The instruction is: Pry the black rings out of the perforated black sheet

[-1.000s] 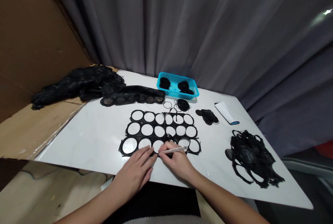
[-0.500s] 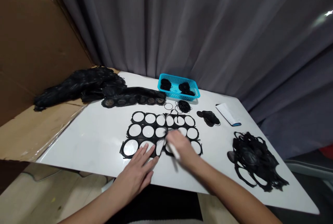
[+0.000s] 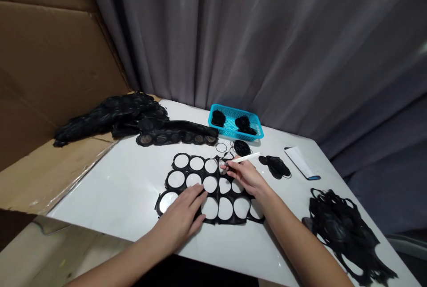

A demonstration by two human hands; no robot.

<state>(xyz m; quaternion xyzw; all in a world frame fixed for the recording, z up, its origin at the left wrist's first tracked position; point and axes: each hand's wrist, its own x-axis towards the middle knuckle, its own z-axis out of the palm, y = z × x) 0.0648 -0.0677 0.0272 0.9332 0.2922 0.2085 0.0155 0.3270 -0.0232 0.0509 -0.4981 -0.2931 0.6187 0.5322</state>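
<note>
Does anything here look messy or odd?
Yes: the looped black heap at the right of the white table looks tangled, while the holed black sheet under the left hand is neatly spread out.

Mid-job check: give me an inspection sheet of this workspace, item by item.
Surface: white table, glossy, with black material lying on it.
Job's things: black sheet with round openings, spread flat; white pen-like tool at its far row, tip contact unclear.
Clutter: tangled black pile at right; black heap at far left; blue basket holding black pieces.
Hands: left hand lies over the sheet's left part; right hand grips the tool.
Cables: thin dark line below the table at left, possibly a cable.
Surroundings: gray curtain behind; cardboard at left.
</note>
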